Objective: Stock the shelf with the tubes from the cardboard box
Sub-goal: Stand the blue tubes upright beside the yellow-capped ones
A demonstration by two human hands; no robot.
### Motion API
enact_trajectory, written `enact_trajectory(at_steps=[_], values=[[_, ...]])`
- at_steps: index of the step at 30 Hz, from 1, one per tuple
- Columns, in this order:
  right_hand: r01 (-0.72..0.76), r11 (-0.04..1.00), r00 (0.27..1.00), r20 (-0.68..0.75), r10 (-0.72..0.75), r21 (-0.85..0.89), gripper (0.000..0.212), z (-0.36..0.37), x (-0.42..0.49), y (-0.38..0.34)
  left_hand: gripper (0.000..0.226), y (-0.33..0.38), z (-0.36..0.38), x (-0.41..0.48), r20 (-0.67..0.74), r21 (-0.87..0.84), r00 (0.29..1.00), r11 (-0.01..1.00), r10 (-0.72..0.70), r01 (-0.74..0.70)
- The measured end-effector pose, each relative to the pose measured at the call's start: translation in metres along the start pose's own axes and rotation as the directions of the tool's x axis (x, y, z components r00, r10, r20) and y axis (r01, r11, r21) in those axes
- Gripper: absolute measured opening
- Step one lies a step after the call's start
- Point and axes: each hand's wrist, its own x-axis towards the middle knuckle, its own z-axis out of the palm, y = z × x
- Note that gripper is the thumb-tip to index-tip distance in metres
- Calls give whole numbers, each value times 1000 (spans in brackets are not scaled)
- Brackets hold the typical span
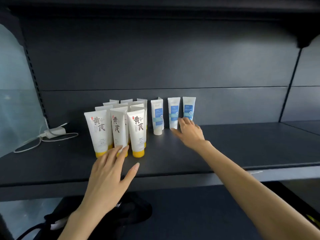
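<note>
Stocking seems far along: white yellow-capped plastic tubes (119,125) cluster on the dark metal shelf (242,146), white-and-blue tubes (157,116) just right of them. Our left hand (110,170) touches the cluster with straight fingers, our right hand (189,133) the blue ones with loosely spread, empty fingers. No cardboard box shows, so we cannot tell what remains.

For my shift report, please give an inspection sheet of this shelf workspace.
Surface: dark shelf bearing the tubes.
Job's things: yellow-capped tubes in rows, left; blue-labelled tubes in a row beside them, right; all upright on caps.
Clutter: white adapter; black fabric item below the shelf.
Hands: left hand open, fingertips at front yellow-capped tubes; right hand open, at blue-labelled tubes' bases.
Cables: white cable lying loose by the adapter.
Surroundings: dark back panel; translucent sheet at left.
</note>
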Motion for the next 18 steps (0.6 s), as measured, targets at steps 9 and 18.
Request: enact_trajectory(at_steps=[9, 18], values=[[-206, 924, 978, -90, 186, -322, 71, -61, -162, 34, 73, -3, -6, -19, 40, 5, 993, 993, 114, -114], [-492, 796, 871, -200, 450, -353, 74, -103, -313, 68, 71, 65, 15, -30, 79, -156, 949, 944, 304, -289]])
